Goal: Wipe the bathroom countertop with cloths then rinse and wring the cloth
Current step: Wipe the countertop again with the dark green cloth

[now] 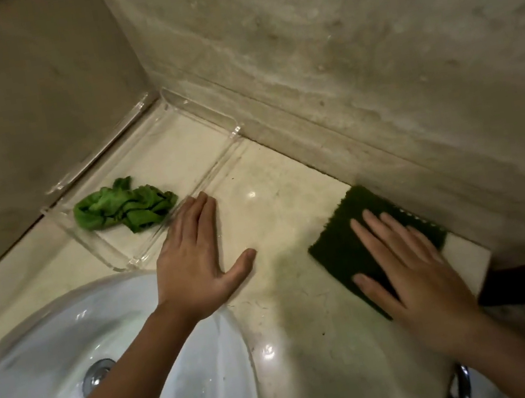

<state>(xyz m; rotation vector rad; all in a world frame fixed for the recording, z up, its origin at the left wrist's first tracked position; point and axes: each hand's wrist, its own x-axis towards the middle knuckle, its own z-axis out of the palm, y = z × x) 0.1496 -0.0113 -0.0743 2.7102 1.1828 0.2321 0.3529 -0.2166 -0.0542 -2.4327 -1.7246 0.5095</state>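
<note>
1. Head view: a glossy cream stone bench point(265, 205) is seen from above, set into a corner between two mottled beige walls point(367, 42).
2. The right hand point(414, 263) is laid palm-down on a flat dark green square cloth point(341, 241); its fingers point(377, 231) are extended and spread, pressing rather than gripping. The cloth lies on the bench with its far edge against the base of the right-hand wall.
3. The left hand point(195, 262) is laid flat on the bare bench, fingers extended and released, nothing held. Its fingertips lie just beside the near rim of a clear acrylic rectangular tray point(118, 261); contact cannot be confirmed.
4. A crumpled bright green cloth point(123, 206) is seen lying inside the tray, which occupies the corner of the bench.
5. A white ceramic oval basin point(34, 341) with a chrome drain point(97, 374) is recorded at lower left; the left forearm passes over it.
6. A chrome fitting point(459, 388) is partly visible at the bottom edge; its type cannot be determined.
</note>
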